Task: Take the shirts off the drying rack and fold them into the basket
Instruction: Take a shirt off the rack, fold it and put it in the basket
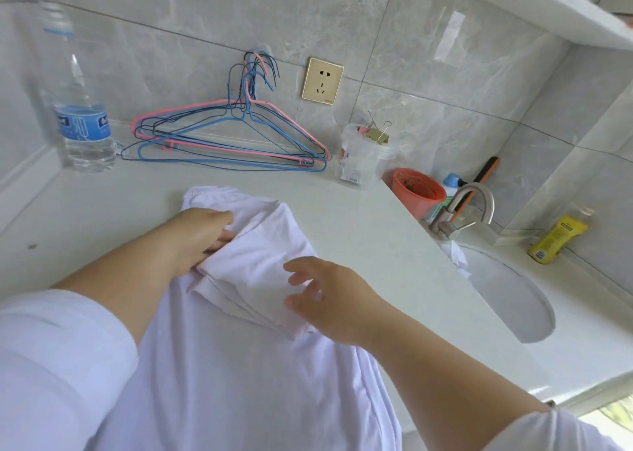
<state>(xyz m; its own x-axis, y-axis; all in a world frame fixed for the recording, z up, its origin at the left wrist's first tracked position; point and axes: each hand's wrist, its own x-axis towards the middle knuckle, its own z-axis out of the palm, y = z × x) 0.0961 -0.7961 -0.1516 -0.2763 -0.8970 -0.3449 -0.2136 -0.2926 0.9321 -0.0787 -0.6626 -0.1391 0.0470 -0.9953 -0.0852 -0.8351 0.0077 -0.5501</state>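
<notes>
A white shirt (239,348) lies on the pale countertop (359,245), its lower part hanging off the front edge toward me. A sleeve or side panel is folded in over the middle in several layers. My left hand (202,235) grips the upper edge of that fold, its fingers pointing right and its thumb hidden under the cloth. My right hand (329,296) hovers at the fold's right side, its spread, relaxed fingers just touching the fabric. No drying rack or basket is in view.
Several wire hangers (226,135) lean against the tiled wall at the back. A water bottle (78,108) stands at the left, a plastic jar with binder clips (366,156) at the right. Beyond the counter's right edge are an orange pot (416,192), a tap (462,211) and a sink (507,300).
</notes>
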